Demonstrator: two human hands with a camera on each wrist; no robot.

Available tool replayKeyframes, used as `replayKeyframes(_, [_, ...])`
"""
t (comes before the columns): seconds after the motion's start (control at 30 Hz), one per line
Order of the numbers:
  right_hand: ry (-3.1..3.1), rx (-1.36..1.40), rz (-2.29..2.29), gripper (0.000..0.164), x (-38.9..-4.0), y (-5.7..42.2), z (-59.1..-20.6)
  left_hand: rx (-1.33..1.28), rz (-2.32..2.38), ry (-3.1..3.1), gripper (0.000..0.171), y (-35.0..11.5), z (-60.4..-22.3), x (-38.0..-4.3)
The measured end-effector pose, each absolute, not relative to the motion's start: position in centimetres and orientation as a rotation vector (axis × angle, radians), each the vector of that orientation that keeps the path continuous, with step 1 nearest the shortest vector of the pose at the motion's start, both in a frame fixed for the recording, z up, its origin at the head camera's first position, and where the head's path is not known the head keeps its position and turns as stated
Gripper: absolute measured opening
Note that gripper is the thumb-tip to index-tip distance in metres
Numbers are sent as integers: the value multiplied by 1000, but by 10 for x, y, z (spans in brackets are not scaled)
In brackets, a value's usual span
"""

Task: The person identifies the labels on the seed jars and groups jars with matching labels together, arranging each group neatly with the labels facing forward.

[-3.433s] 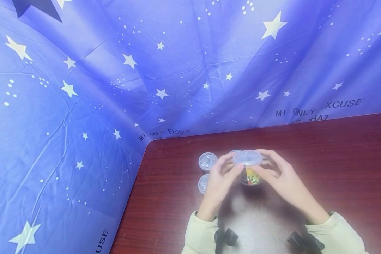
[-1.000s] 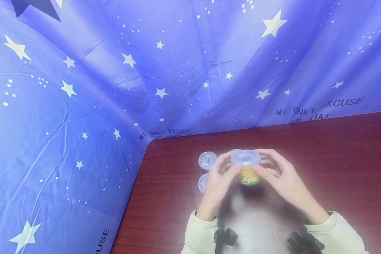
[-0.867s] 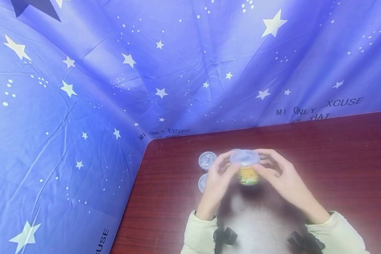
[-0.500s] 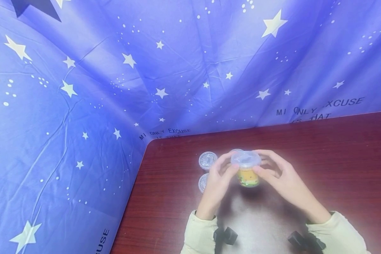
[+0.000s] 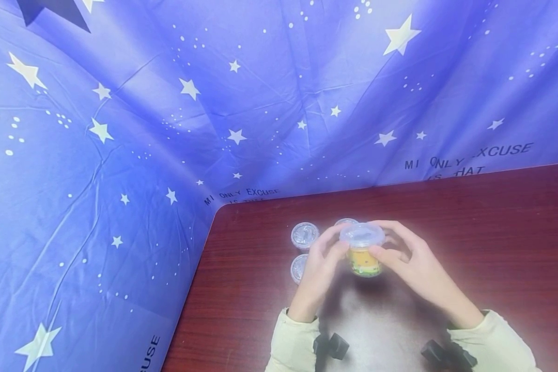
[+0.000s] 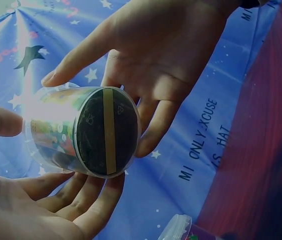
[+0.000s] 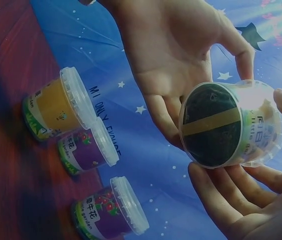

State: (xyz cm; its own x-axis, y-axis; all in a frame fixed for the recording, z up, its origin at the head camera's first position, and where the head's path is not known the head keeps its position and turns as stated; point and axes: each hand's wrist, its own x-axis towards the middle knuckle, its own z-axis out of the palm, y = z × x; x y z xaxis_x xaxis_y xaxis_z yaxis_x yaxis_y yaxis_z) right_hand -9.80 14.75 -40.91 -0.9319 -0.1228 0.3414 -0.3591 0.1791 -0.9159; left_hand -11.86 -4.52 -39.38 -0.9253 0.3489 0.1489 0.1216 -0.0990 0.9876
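A small clear plastic cup [image 5: 365,262] with a translucent lid [image 5: 362,235] and an orange-green printed label is held up between both hands, above the table. My left hand [image 5: 320,271] grips its left side, thumb near the lid's edge and fingers behind. On the opposite side my right hand [image 5: 416,263] holds it the same way. In the left wrist view the cup's base [image 6: 108,132] shows dark contents and a tan strip across it. Two purple-labelled cups [image 7: 83,151] and an orange-labelled cup [image 7: 58,107] stand on the table in the right wrist view.
Lidded cups [image 5: 304,236] stand just beyond and left of my hands, partly hidden by them. The dark red wooden table [image 5: 502,232] meets a blue star-printed cloth [image 5: 269,103] behind and on the left. Black blocks [image 5: 338,346] sit at both wrists.
The cup has turned between my fingers, so its label shows orange where dark and yellow parts faced before. It also sits slightly lower in view. Both hands stay nearly in place.
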Motion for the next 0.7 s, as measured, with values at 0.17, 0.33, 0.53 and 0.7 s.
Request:
replayKeyframes(0.17, [-2235,406,1827,47,-98,146,-409,471,2184,2046,39,-44,-395,-118])
replayKeyframes(0.33, [-2226,355,1824,47,-99,146,-408,402,2237,2081,35,-39,-395,-116])
replayKeyframes(0.53, [-2244,317,1808,47,-99,145,-408,373,2227,2111,43,-35,-395,-113])
replayKeyframes(0.7, [-2245,305,1811,48,-99,144,-408,326,2224,2091,49,-33,-396,-112])
